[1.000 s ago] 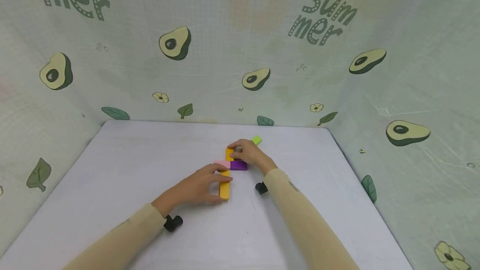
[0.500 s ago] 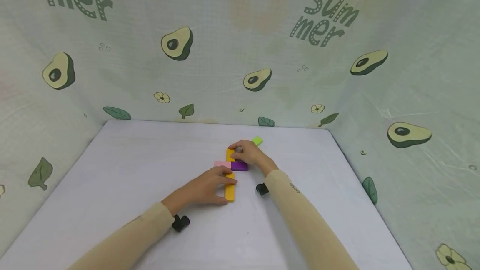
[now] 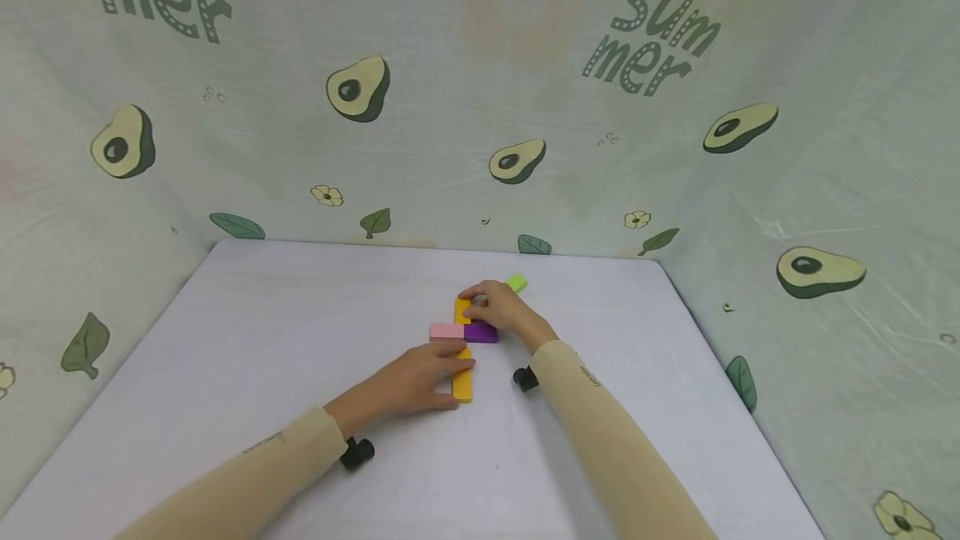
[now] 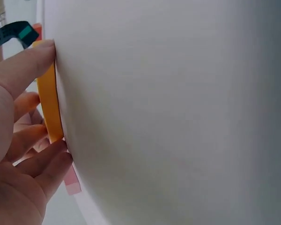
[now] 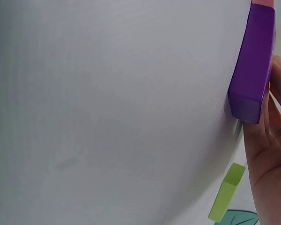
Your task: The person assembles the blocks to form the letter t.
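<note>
My left hand (image 3: 416, 379) holds the near yellow block (image 3: 462, 388) by its ends, thumb at the near end and fingertips toward the far end, as the left wrist view also shows. Just beyond it, a pink block (image 3: 447, 332) and a purple block (image 3: 481, 333) lie end to end, crosswise. Behind these is the far yellow block (image 3: 462, 307), partly covered by my right hand (image 3: 501, 307), whose thumb and forefinger grip it. From the right wrist, the purple block hides the right fingertips.
A lime green block (image 3: 517, 282) lies slantwise behind my right hand. Around the white table (image 3: 300, 298) hangs a cloth (image 3: 435, 107) printed with avocados. A small red patch (image 4: 37, 31) shows at the left wrist view's edge; its kind is unclear.
My left hand has slid the near yellow block to the right, roughly into line with the far yellow one. The right hand keeps its place.
</note>
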Tool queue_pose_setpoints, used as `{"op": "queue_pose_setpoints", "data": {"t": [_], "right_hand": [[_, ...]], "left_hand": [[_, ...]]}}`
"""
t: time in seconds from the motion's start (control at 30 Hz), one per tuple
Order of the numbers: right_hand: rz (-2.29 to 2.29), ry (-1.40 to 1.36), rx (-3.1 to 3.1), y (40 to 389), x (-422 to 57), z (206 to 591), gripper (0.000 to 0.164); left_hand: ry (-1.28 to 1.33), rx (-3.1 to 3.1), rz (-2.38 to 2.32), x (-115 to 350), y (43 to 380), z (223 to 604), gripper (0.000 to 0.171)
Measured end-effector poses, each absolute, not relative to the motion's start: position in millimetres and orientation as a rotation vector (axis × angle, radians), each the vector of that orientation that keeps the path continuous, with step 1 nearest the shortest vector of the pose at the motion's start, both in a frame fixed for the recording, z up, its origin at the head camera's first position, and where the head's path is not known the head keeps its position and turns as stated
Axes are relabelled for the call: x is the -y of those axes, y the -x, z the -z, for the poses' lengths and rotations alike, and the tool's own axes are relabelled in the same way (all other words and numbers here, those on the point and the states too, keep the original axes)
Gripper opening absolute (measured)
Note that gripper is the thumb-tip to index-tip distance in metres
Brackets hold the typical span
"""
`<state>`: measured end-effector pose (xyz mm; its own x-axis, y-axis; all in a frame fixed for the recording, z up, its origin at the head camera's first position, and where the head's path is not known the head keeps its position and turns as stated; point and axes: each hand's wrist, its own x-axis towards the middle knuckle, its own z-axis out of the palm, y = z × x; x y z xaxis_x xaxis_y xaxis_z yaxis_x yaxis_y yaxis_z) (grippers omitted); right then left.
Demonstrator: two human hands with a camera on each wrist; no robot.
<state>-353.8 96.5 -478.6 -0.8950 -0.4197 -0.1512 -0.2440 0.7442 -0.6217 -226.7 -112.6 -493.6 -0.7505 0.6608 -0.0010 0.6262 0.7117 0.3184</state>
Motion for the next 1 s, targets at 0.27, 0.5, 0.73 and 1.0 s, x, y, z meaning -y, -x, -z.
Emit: {"op": "queue_pose_setpoints", "data": {"t": [0.27,0.5,0.73,1.0], "right_hand": [[0.897,0.515,-2.664,352.5,-96.4,479.4,0.035],[0.914,0.508,-2.659,352.1,-96.3,477.9,0.035],[0.913,0.521,-2.653,352.7,-96.6,478.3,0.035],[0.907,0.524,-2.654,352.9,-97.4,478.5,0.037]], "left_hand": [[-1.043,-2.806,-0.495,113.9,219.5,491.3,0.07],[-1.128,-2.827,-0.517,118.4,219.2,491.8,0.061],[-1.13,-2.824,-0.541,117.9,220.5,491.8,0.058],[-1.109,-2.838,-0.517,115.7,222.3,491.7,0.057]]}}
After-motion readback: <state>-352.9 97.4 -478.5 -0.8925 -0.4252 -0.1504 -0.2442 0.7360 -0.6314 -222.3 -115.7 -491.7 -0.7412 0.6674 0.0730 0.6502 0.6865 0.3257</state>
